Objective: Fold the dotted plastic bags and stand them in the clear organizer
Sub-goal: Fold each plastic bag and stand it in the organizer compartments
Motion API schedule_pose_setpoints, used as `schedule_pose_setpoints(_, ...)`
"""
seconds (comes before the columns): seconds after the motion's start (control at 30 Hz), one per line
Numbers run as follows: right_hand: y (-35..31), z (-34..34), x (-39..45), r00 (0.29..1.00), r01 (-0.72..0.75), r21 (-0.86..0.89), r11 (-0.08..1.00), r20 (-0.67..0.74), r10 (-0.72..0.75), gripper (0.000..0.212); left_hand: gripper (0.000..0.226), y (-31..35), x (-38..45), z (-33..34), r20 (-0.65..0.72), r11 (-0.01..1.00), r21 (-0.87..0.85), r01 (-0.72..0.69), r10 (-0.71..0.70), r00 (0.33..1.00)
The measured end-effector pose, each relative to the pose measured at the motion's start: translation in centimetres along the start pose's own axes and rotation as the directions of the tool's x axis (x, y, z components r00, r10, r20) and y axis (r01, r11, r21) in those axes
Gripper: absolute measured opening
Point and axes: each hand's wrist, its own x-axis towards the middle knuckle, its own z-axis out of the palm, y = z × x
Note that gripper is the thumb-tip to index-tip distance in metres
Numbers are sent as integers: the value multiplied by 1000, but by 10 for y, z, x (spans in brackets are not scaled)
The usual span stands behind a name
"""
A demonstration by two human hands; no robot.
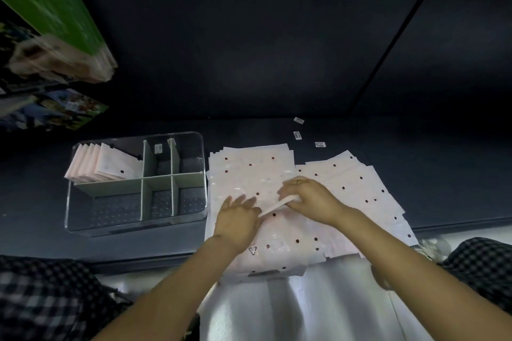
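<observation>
Both hands on a dotted bag mid-fold, organizer to the left
Clear organizer (135, 183) on the counter (443, 174): folded bags (102, 165) stand in its far-left compartment, other compartments bare. Left hand (238, 221) lies flat, fingers straight, on the bag stack (249, 174); right hand (307, 199) pinches the raised fold (279, 205), whose long axis runs between the hands, tilted up toward the right

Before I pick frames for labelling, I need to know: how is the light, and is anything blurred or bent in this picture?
Head view: dim overall, the dark table nearly black at the far end; the pale bags and a sheet near the lap catch the most light. The boxes at top left are smeared. The wide lens bends the clear organizer. Both hands, left and right, are fairly sharp.
</observation>
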Motion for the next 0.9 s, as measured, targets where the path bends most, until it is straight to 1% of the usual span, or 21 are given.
schedule_pose_setpoints(0.03,-7,-11,2,995,-9,90,996,-97,18,31,40,1,-6,-12,-45,991,-131,-14,8,999)
schedule_pose_setpoints(0.07,-15,-22,2,975,-26,208,978,-210,71,39,40,1,-12,-25,-50,947,-321,-4,-13,999)
schedule_pose_setpoints(0.1,-24,-32,1,936,-50,366,929,-308,171,48,42,1,-19,-38,-21,838,-545,28,-47,999)
schedule_pose_setpoints(0.13,-35,-39,-1,898,-85,540,838,-323,299,53,41,0,-25,-51,26,660,-748,73,-80,996)
schedule_pose_setpoints(0.17,-45,-43,-5,877,-134,685,716,-255,408,54,39,0,-31,-63,91,449,-884,129,-105,990)
schedule_pose_setpoints(0.2,-56,-44,-10,880,-179,774,607,-150,451,50,36,1,-37,-74,161,249,-951,182,-104,981)
schedule_pose_setpoints(0.23,-66,-42,-16,901,-231,816,530,-25,433,45,36,2,-43,-84,213,101,-970,221,-85,973)
schedule_pose_setpoints(0.27,-75,-39,-22,924,-268,831,488,78,375,45,36,3,-50,-91,241,11,-970,242,-59,969)
schedule_pose_setpoints(0.3,-85,-36,-29,941,-282,846,453,152,303,49,37,4,-57,-97,249,-42,-968,248,-34,968)
schedule_pose_setpoints(0.33,-93,-34,-33,951,-283,860,425,193,243,53,38,4,-65,-101,245,-76,-967,243,-17,969)
schedule_pose_setpoints(0.37,-102,-33,-36,957,-274,871,408,204,207,54,38,3,-72,-103,242,-103,-966,239,-18,970)
schedule_pose_setpoints(0.4,-110,-33,-38,963,-257,879,400,198,185,50,38,0,-80,-105,241,-124,-964,235,-32,970)
schedule_pose_setpoints(0.47,-125,-35,-41,978,-186,889,417,128,165,34,38,-7,-93,-106,234,-154,-963,222,-65,970)
schedule_pose_setpoints(0.5,-131,-36,-43,981,-149,882,448,77,176,25,38,-10,-98,-105,225,-152,-965,212,-74,971)
schedule_pose_setpoints(0.57,-135,-36,-47,976,-105,856,507,-10,219,17,34,-14,-105,-105,191,-118,-977,180,-92,977)
schedule_pose_setpoints(0.63,-135,-38,-51,967,-91,842,532,-53,249,16,25,-17,-109,-105,129,-68,-991,120,-154,980)
schedule_pose_setpoints(0.7,-134,-42,-54,961,-105,840,533,-52,271,18,20,-20,-111,-105,57,-43,-998,49,-214,975)
schedule_pose_setpoints(0.8,-135,-46,-56,964,-116,867,484,-20,267,14,10,-26,-114,-105,-6,-43,-999,-17,-247,969)
schedule_pose_setpoints(0.9,-138,-46,-56,968,-100,926,364,6,251,14,10,-33,-116,-108,-43,-68,-996,-61,-239,970)
